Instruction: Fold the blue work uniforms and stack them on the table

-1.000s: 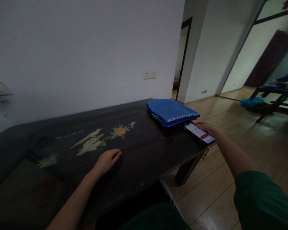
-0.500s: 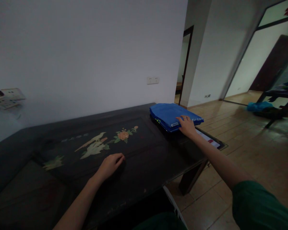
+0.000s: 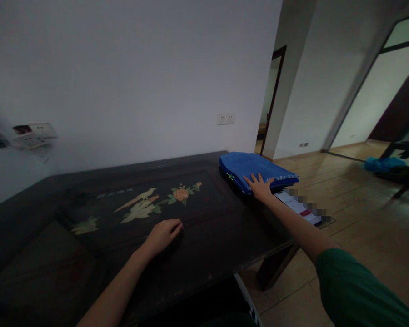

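Note:
A stack of folded blue cloth (image 3: pixel 250 167), with white lettering along its near edge, lies at the table's far right corner. Across its front edge my right hand (image 3: pixel 259 185) rests with fingers spread, pressing on the top layer without gripping it. My left hand (image 3: pixel 163 234) lies on the dark table (image 3: pixel 204 240), its fingers curled loosely together and nothing visible in them. Just beyond that hand, the tabletop carries a picture of birds and a peony (image 3: pixel 180 194).
A phone (image 3: pixel 298 206) with a lit screen lies by the table's right edge, under my right forearm. Behind the table stands a white wall with a socket (image 3: pixel 225 119). A blue plastic bag (image 3: pixel 383 164) sits on the tiled floor at right.
My right hand's fingers have spread flatter over the front of the blue cloth. The view has turned slightly left. My left hand stays on the table.

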The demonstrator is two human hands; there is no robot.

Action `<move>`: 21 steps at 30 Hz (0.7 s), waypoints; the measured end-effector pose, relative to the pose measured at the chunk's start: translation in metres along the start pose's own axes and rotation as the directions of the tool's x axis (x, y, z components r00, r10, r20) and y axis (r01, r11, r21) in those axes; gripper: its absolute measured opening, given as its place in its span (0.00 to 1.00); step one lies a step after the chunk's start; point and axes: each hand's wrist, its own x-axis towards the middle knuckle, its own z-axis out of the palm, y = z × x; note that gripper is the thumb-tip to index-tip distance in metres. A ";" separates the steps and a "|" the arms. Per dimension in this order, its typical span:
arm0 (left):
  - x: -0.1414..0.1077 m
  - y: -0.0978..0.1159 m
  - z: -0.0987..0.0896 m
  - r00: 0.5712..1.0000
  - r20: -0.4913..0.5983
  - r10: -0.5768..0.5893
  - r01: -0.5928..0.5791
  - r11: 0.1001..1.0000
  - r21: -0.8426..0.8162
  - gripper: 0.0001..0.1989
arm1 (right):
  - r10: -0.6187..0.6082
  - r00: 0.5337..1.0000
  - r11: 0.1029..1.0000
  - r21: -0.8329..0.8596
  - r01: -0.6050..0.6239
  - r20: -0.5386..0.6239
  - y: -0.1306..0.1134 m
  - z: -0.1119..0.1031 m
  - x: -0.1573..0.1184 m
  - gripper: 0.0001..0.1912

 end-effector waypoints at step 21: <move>0.000 -0.002 0.001 1.000 -0.010 0.012 -0.012 1.000 -0.008 0.14 | -0.079 0.996 0.986 0.142 0.085 -0.049 -0.028 -0.010 0.020 0.27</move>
